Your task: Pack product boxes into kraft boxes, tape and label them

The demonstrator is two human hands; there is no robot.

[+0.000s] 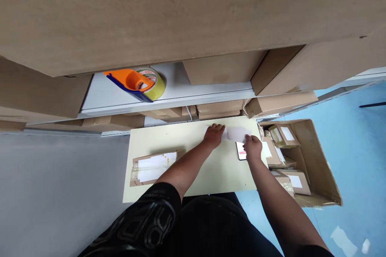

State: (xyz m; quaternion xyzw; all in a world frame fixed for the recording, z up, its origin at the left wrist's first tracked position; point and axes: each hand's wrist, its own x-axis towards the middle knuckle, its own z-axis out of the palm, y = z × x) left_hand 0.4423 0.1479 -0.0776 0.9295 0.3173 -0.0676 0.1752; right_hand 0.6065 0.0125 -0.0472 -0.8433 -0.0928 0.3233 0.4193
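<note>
My left hand point(213, 135) and my right hand point(252, 147) both hold a white paper label point(238, 133) over the far right part of the pale yellow table point(169, 144). Each hand grips one end of the label, with its fingers closed on it. A phone point(241, 151) with a lit screen lies on the table just under my right hand. A flat cardboard parcel point(153, 166) with white labels on it lies at the table's left side, away from both hands.
An open cardboard box point(313, 164) holding several small labelled parcels stands on the blue floor right of the table. An orange tape dispenser point(137, 82) rests on a white shelf behind. Brown cartons point(223, 68) sit on the shelves, and a large one point(181, 12) fills the top.
</note>
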